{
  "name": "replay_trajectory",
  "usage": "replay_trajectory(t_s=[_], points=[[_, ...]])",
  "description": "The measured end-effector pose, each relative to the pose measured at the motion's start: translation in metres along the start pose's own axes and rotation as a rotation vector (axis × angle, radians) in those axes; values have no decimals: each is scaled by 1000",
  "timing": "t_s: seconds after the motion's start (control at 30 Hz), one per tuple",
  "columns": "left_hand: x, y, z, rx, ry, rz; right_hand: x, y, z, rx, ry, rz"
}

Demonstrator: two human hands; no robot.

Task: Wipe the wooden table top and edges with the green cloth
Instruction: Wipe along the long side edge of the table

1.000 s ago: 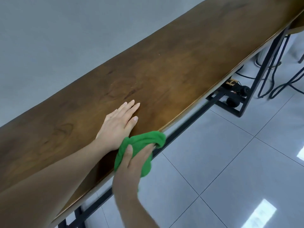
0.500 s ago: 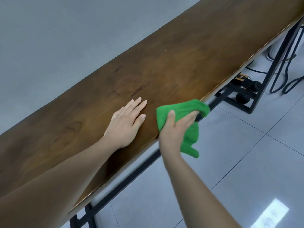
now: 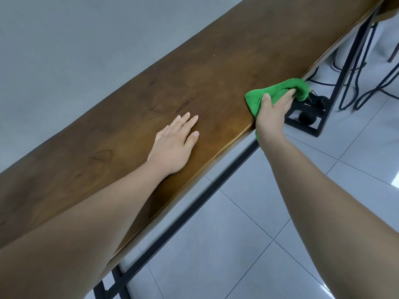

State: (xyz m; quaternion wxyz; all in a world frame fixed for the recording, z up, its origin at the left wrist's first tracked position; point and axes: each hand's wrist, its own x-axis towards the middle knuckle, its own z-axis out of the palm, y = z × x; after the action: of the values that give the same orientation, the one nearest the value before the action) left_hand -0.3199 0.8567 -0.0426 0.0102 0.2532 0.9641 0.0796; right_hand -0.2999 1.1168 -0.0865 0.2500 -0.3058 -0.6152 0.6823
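A long, narrow wooden table top runs diagonally from lower left to upper right, against a grey wall. My left hand rests flat on the top, fingers straight and together. My right hand grips the green cloth over the table's near edge, thumb on the top side and fingers wrapped round the edge. Part of the cloth hangs below the edge, behind my wrist.
A black metal frame carries the table, with a leg at the right. Black cables and small black objects lie on the tiled floor under the table. Thin black stool legs stand at the far right.
My right hand has slid the green cloth to the right along the table's near edge, away from my left hand. The left hand has stayed flat on the top.
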Motion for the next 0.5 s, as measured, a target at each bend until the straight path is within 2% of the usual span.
replay_trajectory(t_s=[0.2,0.5], points=[[-40,-23,-21,-106,11,29,-124,10,38,13,-32,28],[-182,-132,-49,-75,-7,55,-361,50,117,2,-125,47]])
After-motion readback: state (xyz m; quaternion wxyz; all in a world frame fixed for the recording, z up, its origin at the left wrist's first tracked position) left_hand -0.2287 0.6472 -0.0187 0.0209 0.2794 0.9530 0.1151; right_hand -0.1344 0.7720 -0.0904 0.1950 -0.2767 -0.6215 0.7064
